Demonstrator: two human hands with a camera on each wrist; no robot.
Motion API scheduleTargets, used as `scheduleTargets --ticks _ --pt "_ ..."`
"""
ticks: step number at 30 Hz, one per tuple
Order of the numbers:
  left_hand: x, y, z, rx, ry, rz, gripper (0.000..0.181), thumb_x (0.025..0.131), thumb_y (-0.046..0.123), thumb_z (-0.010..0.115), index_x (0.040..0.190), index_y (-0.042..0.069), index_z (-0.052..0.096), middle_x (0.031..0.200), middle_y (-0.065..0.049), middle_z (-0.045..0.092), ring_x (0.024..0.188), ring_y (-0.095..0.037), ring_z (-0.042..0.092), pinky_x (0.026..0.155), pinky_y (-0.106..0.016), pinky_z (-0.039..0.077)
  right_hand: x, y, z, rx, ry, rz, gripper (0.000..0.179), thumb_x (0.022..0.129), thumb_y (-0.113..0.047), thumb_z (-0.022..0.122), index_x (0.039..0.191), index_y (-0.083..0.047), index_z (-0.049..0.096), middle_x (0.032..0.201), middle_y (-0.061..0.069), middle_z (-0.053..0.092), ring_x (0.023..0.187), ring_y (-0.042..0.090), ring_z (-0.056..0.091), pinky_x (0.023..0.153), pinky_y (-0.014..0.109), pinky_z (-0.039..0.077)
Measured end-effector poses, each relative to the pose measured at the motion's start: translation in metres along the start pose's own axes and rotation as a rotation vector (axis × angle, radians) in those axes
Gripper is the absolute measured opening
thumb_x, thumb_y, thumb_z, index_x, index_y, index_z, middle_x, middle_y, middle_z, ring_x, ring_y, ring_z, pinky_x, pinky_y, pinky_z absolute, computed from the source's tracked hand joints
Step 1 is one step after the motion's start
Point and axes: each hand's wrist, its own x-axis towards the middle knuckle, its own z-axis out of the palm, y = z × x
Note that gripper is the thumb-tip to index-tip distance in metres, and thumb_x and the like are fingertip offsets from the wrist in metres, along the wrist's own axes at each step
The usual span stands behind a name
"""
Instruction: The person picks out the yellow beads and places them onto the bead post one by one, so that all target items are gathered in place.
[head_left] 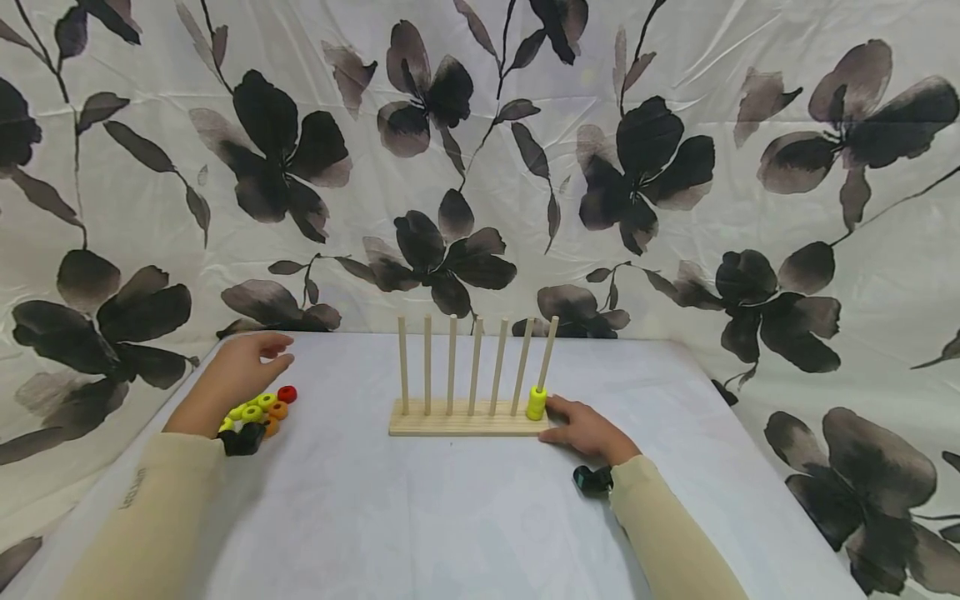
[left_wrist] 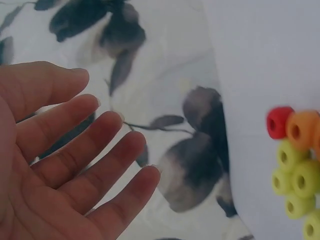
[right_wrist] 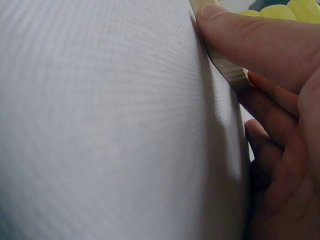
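A wooden peg stand (head_left: 457, 428) with several upright pegs stands at the middle of the table in the head view. Yellow beads (head_left: 536, 404) are stacked on its rightmost peg; the other pegs are bare. My right hand (head_left: 587, 427) grips the right end of the base, thumb along the front edge and fingers behind, as the right wrist view also shows. At the left, my left hand (head_left: 243, 368) hovers with relaxed, spread fingers and holds nothing. Near it lie loose beads: a red bead (left_wrist: 279, 122), orange beads (left_wrist: 302, 130) and yellow beads (left_wrist: 305, 178). The forearm partly hides them in the head view.
A white cloth covers the table (head_left: 420, 517). Behind and at both sides hangs a floral curtain (head_left: 480, 167). Black wrist cameras sit under each wrist, the right one (head_left: 592, 481) close over the table.
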Motion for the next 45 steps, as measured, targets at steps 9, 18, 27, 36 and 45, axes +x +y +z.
scheduleTargets --ticks 9,18,27,36,45 --pt "-0.005 -0.028 0.007 0.017 -0.028 -0.081 0.049 0.097 0.028 0.053 0.135 -0.004 0.049 0.128 -0.032 0.051 0.114 -0.048 0.047 0.095 -0.062 0.046 -0.001 0.0 0.0 -0.008 -0.004 0.014 0.079 0.083 -0.044 0.072 0.15 -0.023 0.037 0.158 0.008 0.031 0.147 0.034 0.025 0.118 0.056 0.023" --pt "-0.005 -0.053 0.013 0.039 -0.075 -0.14 0.044 0.095 0.024 0.058 0.127 -0.006 0.054 0.122 -0.034 0.054 0.107 -0.048 0.051 0.089 -0.06 0.049 -0.004 -0.002 -0.001 -0.009 0.006 0.017 0.077 0.084 -0.042 0.073 0.15 -0.022 0.038 0.158 0.008 0.032 0.147 0.034 0.025 0.118 0.055 0.023" --pt "-0.011 -0.08 0.018 0.052 -0.123 -0.207 0.04 0.093 0.019 0.06 0.12 -0.009 0.056 0.118 -0.035 0.055 0.101 -0.046 0.054 0.084 -0.058 0.051 -0.003 -0.002 0.0 -0.003 -0.003 0.011 0.077 0.084 -0.042 0.073 0.15 -0.023 0.038 0.158 0.008 0.032 0.147 0.034 0.025 0.118 0.056 0.023" --pt "-0.012 -0.096 0.022 0.053 -0.188 -0.266 0.037 0.092 0.018 0.062 0.115 -0.01 0.057 0.115 -0.034 0.055 0.093 -0.041 0.056 0.08 -0.054 0.052 -0.002 -0.002 -0.001 0.006 0.002 0.006 0.077 0.084 -0.04 0.073 0.15 -0.022 0.039 0.158 0.007 0.032 0.147 0.032 0.025 0.118 0.054 0.023" --pt "-0.015 -0.098 0.028 0.073 -0.201 -0.312 0.037 0.092 0.018 0.061 0.112 -0.013 0.057 0.101 -0.029 0.059 0.083 -0.034 0.055 0.073 -0.047 0.052 -0.001 -0.001 0.001 0.001 -0.005 0.014 0.078 0.083 -0.042 0.073 0.15 -0.022 0.038 0.158 0.008 0.031 0.147 0.034 0.025 0.118 0.055 0.023"
